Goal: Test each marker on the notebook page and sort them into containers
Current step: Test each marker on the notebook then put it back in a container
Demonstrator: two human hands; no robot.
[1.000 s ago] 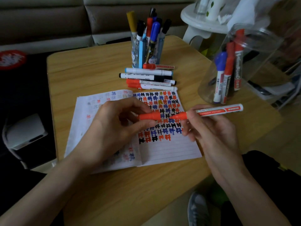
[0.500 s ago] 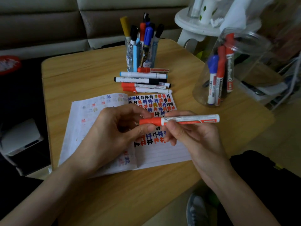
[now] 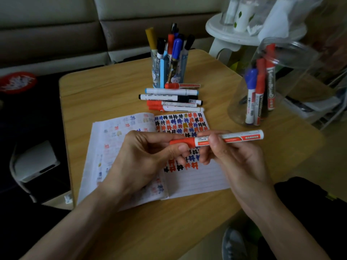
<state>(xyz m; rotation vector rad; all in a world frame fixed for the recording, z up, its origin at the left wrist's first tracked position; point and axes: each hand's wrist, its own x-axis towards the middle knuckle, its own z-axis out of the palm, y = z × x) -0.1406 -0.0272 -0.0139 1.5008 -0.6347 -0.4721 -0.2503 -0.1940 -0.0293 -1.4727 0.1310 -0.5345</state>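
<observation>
I log the red marker [image 3: 242, 136], a slim white plastic barrel with its red cap on, lying level between both sets of fingers: the left hand [image 3: 142, 160] pinches the cap end between thumb and forefinger, and the right hand [image 3: 236, 158] curls round the barrel just beside the cap. Beneath the fingers lies the open notebook [image 3: 197, 182], lined paper with red, blue and black hatch marks, flat on the wood-grain table [image 3: 105, 87]. Beyond the fingertips I note a row of loose markers [image 3: 169, 97] and a blue cup [image 3: 159, 76] of upright ones; right of the right hand stands a clear round plastic jar [image 3: 293, 76] holding blue and red markers.
</observation>
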